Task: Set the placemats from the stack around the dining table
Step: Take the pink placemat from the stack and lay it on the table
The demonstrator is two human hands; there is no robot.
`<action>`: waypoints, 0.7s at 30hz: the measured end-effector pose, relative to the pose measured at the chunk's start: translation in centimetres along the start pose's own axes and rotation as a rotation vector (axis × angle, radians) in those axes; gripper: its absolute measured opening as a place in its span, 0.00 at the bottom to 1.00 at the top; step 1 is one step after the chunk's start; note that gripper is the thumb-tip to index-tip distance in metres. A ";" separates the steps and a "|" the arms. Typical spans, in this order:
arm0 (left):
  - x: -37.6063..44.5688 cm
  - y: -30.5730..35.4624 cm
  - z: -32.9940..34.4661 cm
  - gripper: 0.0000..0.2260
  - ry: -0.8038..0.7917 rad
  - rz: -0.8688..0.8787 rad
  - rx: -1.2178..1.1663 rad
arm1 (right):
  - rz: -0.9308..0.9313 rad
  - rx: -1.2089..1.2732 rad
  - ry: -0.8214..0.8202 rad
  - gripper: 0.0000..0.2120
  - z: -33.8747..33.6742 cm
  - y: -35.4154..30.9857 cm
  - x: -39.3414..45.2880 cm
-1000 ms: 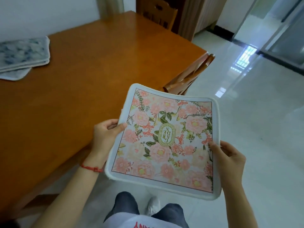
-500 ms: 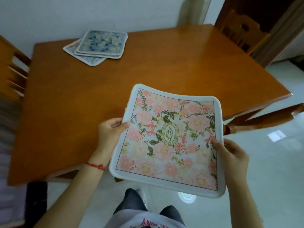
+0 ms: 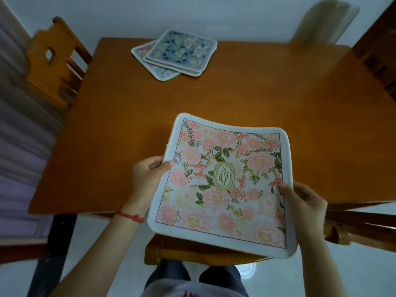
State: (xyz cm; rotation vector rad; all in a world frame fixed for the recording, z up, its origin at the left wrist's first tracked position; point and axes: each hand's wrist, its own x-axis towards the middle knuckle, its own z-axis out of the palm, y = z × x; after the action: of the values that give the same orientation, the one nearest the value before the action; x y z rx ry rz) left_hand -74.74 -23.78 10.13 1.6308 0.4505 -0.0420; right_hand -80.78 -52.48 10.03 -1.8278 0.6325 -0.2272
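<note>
Both hands, left [image 3: 147, 179] and right [image 3: 304, 202], grip pink floral placemat [image 3: 222, 189]; view swung from table corner to its near edge, worktop [image 3: 235, 99] place ahead.

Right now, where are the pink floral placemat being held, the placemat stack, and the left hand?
pink floral placemat [image 3: 222, 196]: head view, on the printed face below its oval emblem.
placemat stack [image 3: 182, 51]: head view, on the blue top mat's centre.
left hand [image 3: 147, 179]: head view, on the back of the hand.
</note>
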 end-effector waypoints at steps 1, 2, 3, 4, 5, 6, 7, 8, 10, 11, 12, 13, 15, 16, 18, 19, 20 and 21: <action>0.2 -0.1 0.4 0.04 0.018 -0.010 0.001 | -0.004 -0.003 -0.023 0.04 0.1 0.0 0.9; 0.4 -0.1 0.8 0.04 0.041 -0.018 0.004 | -0.011 -0.014 -0.045 0.04 0.1 0.1 1.9; 0.7 -0.3 1.2 0.05 0.067 -0.020 0.013 | -0.018 -0.025 -0.066 0.03 0.2 0.2 2.8; 0.9 -0.4 1.7 0.05 0.092 -0.020 0.025 | -0.025 -0.033 -0.086 0.02 0.2 0.3 3.9; 1.2 -0.5 2.1 0.05 0.116 -0.020 0.031 | -0.030 -0.033 -0.107 0.01 0.3 0.3 4.9; 1.4 -0.6 2.6 0.05 0.139 -0.023 0.032 | -0.034 -0.032 -0.124 0.01 0.4 0.4 6.0; 1.6 -0.7 3.1 0.05 0.162 -0.026 0.033 | -0.033 -0.027 -0.140 0.02 0.6 0.6 6.9; 1.9 -0.8 3.6 0.05 0.184 -0.030 0.037 | -0.030 -0.024 -0.154 0.03 0.8 0.8 7.8; 2.4 -1.1 4.4 0.05 0.216 -0.041 0.045 | -0.024 -0.020 -0.179 0.03 1.2 1.1 9.4; 2.7 -1.3 4.7 0.04 0.227 -0.049 0.046 | -0.018 -0.022 -0.191 0.03 1.4 1.4 10.1; 3.0 -1.4 5.0 0.04 0.240 -0.056 0.046 | -0.012 -0.024 -0.204 0.03 1.6 1.6 10.7; 3.3 -1.6 5.2 0.05 0.250 -0.059 0.047 | -0.007 -0.024 -0.214 0.03 1.7 1.8 11.2; 3.9 -2.0 5.6 0.07 0.260 -0.056 0.056 | 0.007 -0.024 -0.225 0.02 2.1 2.2 12.2; 4.2 -2.1 5.9 0.07 0.270 -0.060 0.059 | 0.016 -0.024 -0.226 0.02 2.4 2.4 12.6; 5.1 -2.5 6.2 0.04 0.287 -0.071 0.063 | 0.032 -0.027 -0.225 0.01 2.9 2.7 13.3; 5.5 -2.7 6.4 0.04 0.289 -0.075 0.068 | 0.035 -0.031 -0.223 0.01 3.2 2.9 13.7; 6.0 -3.0 6.5 0.05 0.284 -0.083 0.073 | 0.039 -0.040 -0.220 0.02 3.5 3.2 14.0; 6.5 -3.3 6.6 0.06 0.276 -0.091 0.080 | 0.044 -0.050 -0.216 0.02 3.8 3.4 14.3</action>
State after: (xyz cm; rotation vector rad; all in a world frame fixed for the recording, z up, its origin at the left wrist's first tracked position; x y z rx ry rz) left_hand -68.20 -28.32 4.33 1.7015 0.7426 0.0997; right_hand -68.17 -57.59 3.35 -1.8531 0.5296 0.0158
